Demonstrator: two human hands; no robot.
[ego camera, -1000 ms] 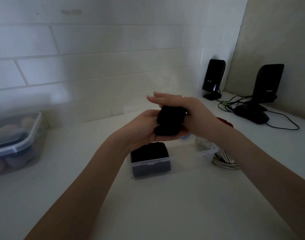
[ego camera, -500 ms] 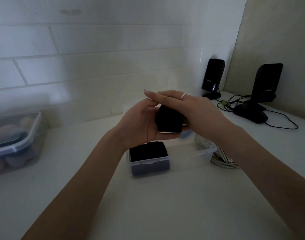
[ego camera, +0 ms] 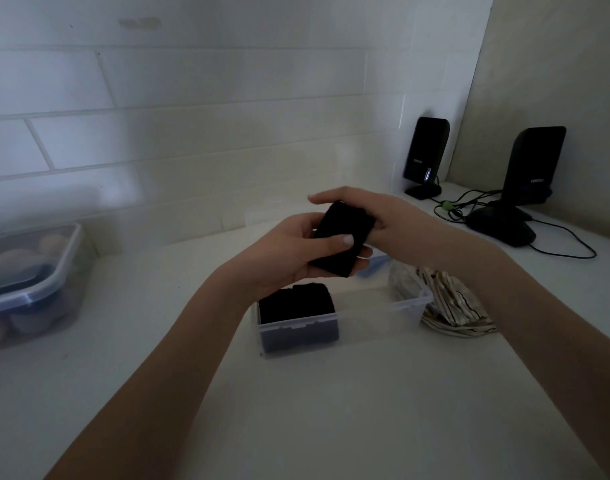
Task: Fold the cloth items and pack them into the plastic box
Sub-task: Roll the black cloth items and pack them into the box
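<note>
- The left hand (ego camera: 289, 252) grips a folded black cloth (ego camera: 343, 237) above the plastic box, its thumb pressed across the cloth's front and its fingers curled behind.
- The right hand (ego camera: 376, 213) lies against the far upper edge of the same cloth, fingers stretched out flat and pointing left; whether it clasps the cloth or only rests on it cannot be told.
- The folded black cloth is a compact, tilted rectangle, held clear of the tabletop (ego camera: 331, 410) and not yet in the box.
- The plastic box (ego camera: 376, 320) is clear, lidless and sits on the tabletop right below the hands.
- A second black cloth bundle (ego camera: 296, 303) already sits in the left end of the box; the box's middle looks bare.
- A pale striped cloth (ego camera: 452, 303) lies crumpled at the box's right end, partly over the rim and spilling onto the tabletop.
- Something small and blue (ego camera: 376, 265) shows behind the box under the hands; it is too hidden to identify.
- A lidded container (ego camera: 30, 289) with rounded items inside stands at the far left of the tabletop.
- Two black speakers (ego camera: 425, 154) stand in the right corner by the tiled wall, with cables (ego camera: 470, 206) between them.
</note>
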